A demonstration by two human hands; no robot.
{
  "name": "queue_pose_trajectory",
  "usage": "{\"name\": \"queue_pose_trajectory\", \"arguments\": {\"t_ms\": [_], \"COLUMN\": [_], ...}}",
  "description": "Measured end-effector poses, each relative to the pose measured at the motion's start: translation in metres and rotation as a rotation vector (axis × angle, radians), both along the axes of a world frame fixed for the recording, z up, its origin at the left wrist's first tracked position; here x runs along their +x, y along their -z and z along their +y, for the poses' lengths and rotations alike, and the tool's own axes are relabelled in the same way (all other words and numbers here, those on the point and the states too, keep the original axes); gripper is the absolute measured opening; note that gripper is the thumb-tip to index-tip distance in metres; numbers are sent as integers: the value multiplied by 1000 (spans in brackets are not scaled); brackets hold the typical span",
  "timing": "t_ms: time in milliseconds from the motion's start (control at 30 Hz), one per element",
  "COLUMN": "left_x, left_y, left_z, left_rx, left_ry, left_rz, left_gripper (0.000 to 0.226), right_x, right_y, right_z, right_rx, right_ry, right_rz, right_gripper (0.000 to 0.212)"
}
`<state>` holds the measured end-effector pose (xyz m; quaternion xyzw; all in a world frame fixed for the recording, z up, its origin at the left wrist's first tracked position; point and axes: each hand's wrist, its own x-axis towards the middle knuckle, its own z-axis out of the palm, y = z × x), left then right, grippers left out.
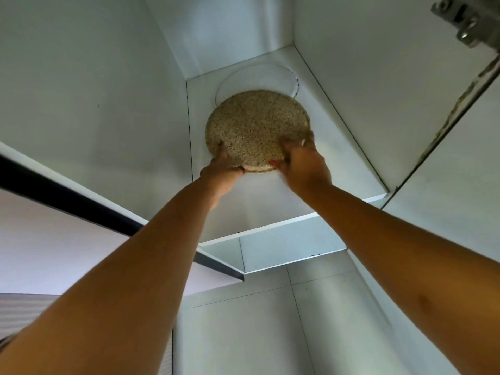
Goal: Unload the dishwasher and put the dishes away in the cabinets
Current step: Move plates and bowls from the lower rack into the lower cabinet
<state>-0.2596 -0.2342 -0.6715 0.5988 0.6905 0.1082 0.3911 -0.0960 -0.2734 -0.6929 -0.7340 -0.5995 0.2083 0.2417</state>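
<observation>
A: Looking up into the open cabinet, what is at the centre of the frame?

B: Both hands are on a round speckled tan plate, seen from below. It sits over the near part of the white shelf, slightly above the middle of the picture

A: How does each hand hold it?

B: The left hand is curled around the plate's lower left rim, fingers closed against its edge. The right hand clasps the lower right rim, fingers wrapped on it, one red nail showing by the bottom edge

A: Is it resting on the shelf?

B: Cannot tell; the plate's far edge overlaps a white plate lying further back on the same shelf, towards the upper middle, and whether the two touch is unclear

A: Anything else?

B: A metal hinge shows at the upper right corner, on the cabinet door down the right side. Both bare forearms reach up from the lower corners
</observation>
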Motion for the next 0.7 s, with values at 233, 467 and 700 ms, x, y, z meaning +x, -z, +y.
{"name": "queue_pose_trajectory", "arguments": {"t_ms": [233,467,700], "left_x": [10,6,10], "left_y": [-9,-20,-27], "left_z": [2,16,21], "left_rx": [62,21,2], "left_ry": [440,620,637], "left_rz": [509,737,768], "left_gripper": [73,95,108], "right_x": [4,17,23], "right_y": [-7,-1,2], "right_z": [45,58,64], "right_rx": [-40,-90,-98], "right_ry": [246,-104,-157], "right_rz": [185,-241,-271], "right_gripper": [46,59,63]}}
